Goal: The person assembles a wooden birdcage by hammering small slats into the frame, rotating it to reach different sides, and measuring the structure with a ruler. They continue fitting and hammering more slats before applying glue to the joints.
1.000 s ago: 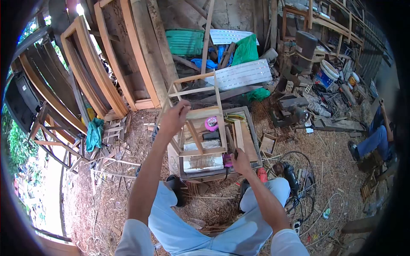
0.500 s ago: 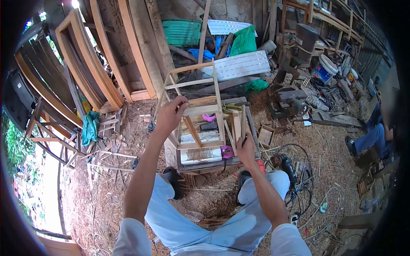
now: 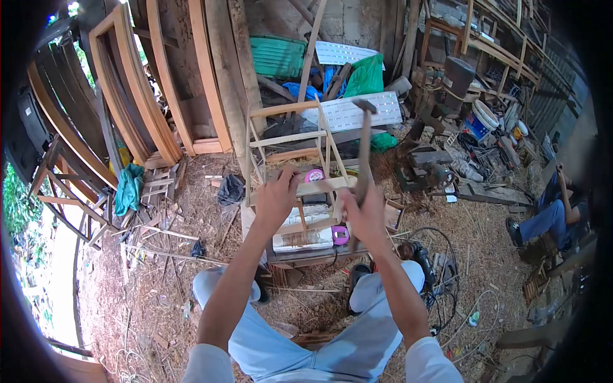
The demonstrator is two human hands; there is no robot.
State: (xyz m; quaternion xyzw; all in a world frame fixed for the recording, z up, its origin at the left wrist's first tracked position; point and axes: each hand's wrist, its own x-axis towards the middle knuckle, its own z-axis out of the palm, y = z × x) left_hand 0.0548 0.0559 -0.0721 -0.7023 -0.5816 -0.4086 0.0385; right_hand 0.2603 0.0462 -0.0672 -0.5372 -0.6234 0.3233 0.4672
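Observation:
My right hand (image 3: 366, 220) grips a hammer (image 3: 364, 150) by its wooden handle, its dark head raised above the bench. My left hand (image 3: 277, 199) is closed at the near part of a light wooden frame (image 3: 287, 138); its fingertips are pinched, and whatever is in them is too small to make out. The frame stands on a low workbench (image 3: 300, 257) between my knees. On the bench below the hands lie a pale block with worn paint (image 3: 303, 239) and a purple tape measure (image 3: 340, 235). A pink roll (image 3: 314, 175) shows behind the frame's rail.
Tall wooden frames (image 3: 131, 83) lean at the left. White perforated panels (image 3: 367, 110) and a green sheet (image 3: 366, 75) lie beyond the bench. A power tool (image 3: 418, 255) with a looped cable rests on the shavings at right. A person (image 3: 555, 214) sits far right.
My right hand has picked up the hammer from the bench and raised it. My left hand has moved down and slightly right, to the frame's near part. The frame has shifted slightly.

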